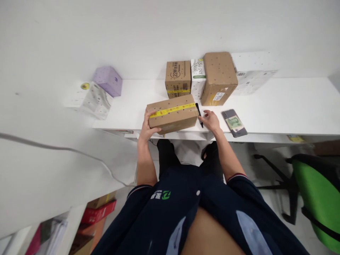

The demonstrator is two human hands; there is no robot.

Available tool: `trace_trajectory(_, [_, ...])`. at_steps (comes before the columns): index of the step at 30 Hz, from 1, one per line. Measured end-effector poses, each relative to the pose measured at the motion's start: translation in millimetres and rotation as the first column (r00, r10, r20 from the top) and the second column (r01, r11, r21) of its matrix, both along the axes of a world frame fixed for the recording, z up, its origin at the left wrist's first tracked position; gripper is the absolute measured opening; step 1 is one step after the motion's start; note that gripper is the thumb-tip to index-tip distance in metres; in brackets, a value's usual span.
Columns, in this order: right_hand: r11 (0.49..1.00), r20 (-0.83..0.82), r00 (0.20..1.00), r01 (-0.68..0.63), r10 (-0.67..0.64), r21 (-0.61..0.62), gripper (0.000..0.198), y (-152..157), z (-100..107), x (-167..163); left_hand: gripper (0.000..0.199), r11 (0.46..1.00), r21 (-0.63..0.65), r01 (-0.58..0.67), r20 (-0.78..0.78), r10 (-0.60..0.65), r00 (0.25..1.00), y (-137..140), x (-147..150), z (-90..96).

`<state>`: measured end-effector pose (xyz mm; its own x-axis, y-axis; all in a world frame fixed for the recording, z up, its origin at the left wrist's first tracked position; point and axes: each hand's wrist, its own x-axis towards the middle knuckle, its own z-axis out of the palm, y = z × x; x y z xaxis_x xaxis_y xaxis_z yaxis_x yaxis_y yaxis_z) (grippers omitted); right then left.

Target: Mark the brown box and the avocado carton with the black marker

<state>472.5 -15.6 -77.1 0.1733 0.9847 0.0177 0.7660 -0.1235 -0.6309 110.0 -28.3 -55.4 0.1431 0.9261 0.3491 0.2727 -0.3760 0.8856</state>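
Note:
A brown cardboard box (174,115) with yellow printed tape along its top sits near the front edge of the white desk. My left hand (147,125) grips its left end, the thumb on the near side and the fingers on top. Just past the box's right end lies a slim black tool (199,115), like a marker or a cutter; its exact kind is unclear. Beside it is my right hand (211,121), fingers curved and apart, the fingertips close to the tool. I see nothing held in that hand.
Along the wall stand a small carton (178,79), a white box (198,78), a taller carton (220,78) and a large white box (251,72). A phone (234,123) is to the right. A purple box (108,80) is at left. A green chair (316,198) stands right.

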Motion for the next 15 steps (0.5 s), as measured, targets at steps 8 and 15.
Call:
trace_trajectory(8, [0.978, 0.334, 0.94, -0.003, 0.075, -0.211, 0.041, -8.1, 27.1, -7.9, 0.086, 1.0, -0.005, 0.019, 0.053, -0.018, 0.998, 4.3, -0.8, -1.5])
trace_trajectory(15, [0.974, 0.481, 0.872, 0.182, -0.096, -0.136, 0.04, -19.9, 27.6, 44.3, 0.084, 0.996, -0.018, 0.092, 0.121, -0.09, 0.989, 12.0, 11.1, -5.4])
